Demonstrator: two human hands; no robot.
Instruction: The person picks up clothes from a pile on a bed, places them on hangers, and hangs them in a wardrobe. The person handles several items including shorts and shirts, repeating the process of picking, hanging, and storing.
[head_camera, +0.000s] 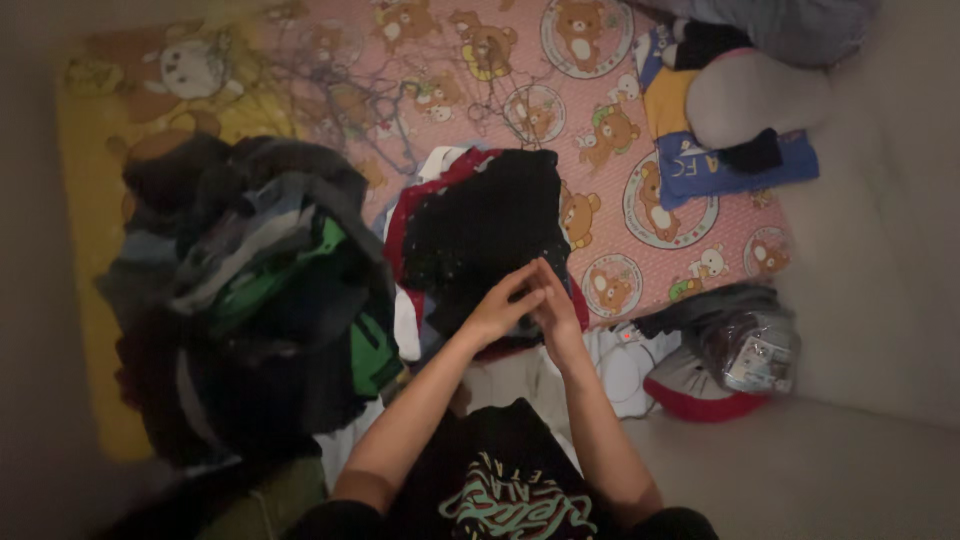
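Item: black garment (490, 225), laid flat atop small stack on bear-print bed sheet (640, 215). Your left hand (497, 310) and right hand (553, 308) meet at its near edge; grip unclear. Unsorted clothes heap (260, 290) left.

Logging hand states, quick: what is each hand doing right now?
Left hand: fingers partly curled, meeting the right hand above the folded black cloth garment; grip cannot be told.
Right hand: same, cannot be told.

bare forearms, black short-sleeved shirt (500, 470) — green-and-pink printed graphic on front.
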